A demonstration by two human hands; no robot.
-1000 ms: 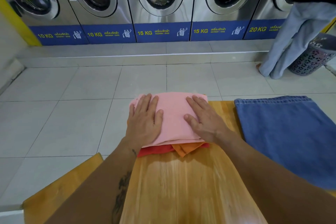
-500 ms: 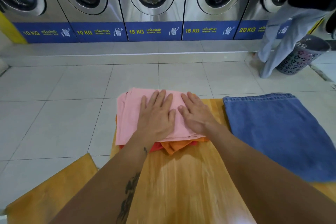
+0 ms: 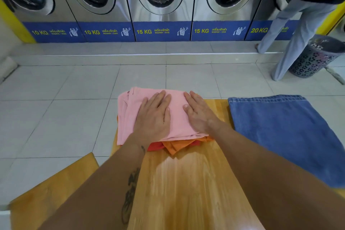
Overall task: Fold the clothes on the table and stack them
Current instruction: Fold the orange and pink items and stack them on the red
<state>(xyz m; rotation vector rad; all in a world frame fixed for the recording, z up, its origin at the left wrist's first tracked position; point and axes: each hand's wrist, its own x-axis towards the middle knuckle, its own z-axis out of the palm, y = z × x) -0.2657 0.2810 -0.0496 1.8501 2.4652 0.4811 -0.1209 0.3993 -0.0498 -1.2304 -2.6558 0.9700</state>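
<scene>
I've got left hand [image 3: 153, 115] & right hand [image 3: 199, 114] flat, fingers spread, on soft pink cloth [image 3: 177, 114] atop orange folds [image 3: 179, 144]; glossy wood counter [image 3: 186, 183].

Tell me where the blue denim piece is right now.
In the head view, the blue denim piece lies spread flat on the right side of the wooden table, apart from the pink-topped stack under both hands.

Bright, even light from overhead; pale glare streaks the glossy worktop [image 3: 186, 183]. Shadows are soft and faint. Wide-angle bending curves the washing machines [image 3: 160, 2] at the edges, and the near forearms [image 3: 270, 183] smear with blur.
</scene>
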